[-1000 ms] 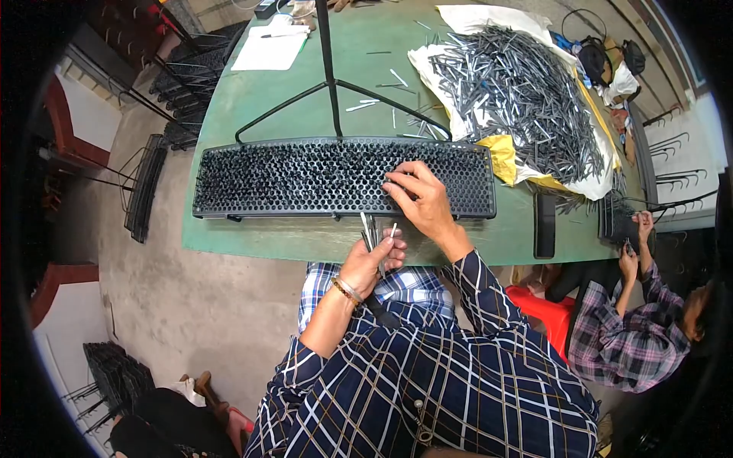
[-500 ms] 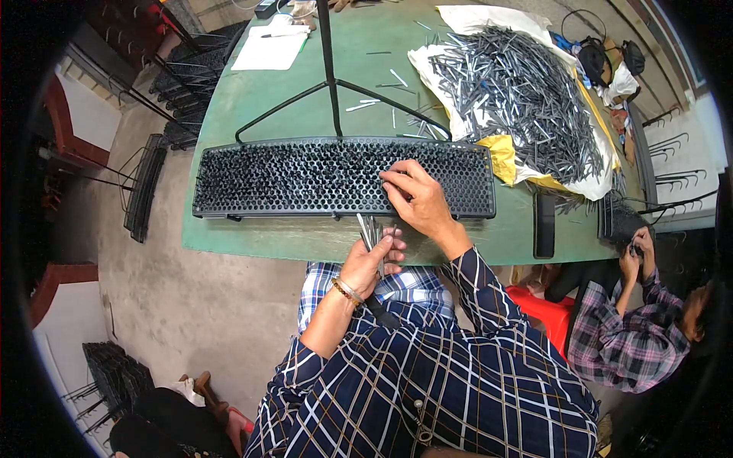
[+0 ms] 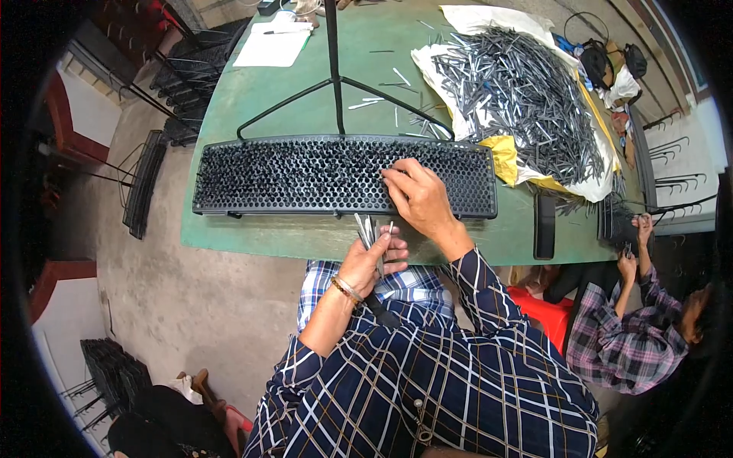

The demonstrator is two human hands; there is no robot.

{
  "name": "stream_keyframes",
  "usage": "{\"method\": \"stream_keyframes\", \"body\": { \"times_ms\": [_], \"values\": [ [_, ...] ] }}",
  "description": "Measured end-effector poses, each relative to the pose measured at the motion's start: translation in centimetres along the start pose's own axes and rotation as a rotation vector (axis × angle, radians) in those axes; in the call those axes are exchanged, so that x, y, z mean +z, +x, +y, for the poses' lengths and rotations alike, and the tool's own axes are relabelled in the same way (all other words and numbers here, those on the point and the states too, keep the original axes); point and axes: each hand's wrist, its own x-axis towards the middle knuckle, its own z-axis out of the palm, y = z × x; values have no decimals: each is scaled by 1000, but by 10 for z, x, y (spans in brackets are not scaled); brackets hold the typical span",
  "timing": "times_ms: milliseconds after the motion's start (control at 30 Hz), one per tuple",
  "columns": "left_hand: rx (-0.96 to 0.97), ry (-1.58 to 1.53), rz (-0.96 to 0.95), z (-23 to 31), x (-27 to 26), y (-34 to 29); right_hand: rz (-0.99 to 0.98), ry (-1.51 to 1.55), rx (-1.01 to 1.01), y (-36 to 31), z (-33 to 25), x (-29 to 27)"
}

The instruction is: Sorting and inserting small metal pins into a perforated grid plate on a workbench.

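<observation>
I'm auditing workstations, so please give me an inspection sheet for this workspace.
Surface: green table, with loose strips scattered beyond the panel.
Work items: black perforated panel near the front edge, forked black rod at its far side.
Clutter: heaped metallic strips on sacking; paper; flat black rectangular object.
Left hand: holds a strip bundle.
Right hand: fingertips at the panel; anything pinched is hidden.
Cables: thin dark loop far right, possibly one.
Surroundings: another person working at right; red seat.
</observation>
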Motion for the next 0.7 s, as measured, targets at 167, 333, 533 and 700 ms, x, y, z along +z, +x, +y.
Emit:
{"method": "stream_keyframes", "body": {
  "times_ms": [167,333,533,700],
  "values": [
    [-2,11,18,2,1,-1,-29,-7,9,-1,1,0],
    [15,52,25,1,-1,0,-60,-72,-98,-1,3,-4],
    [81,48,-7,-2,-3,4,-94,-123,-43,-4,3,-3],
    [185,38,43,2,-1,2,-102,278,234,-6,-14,-18]
  ]
}}
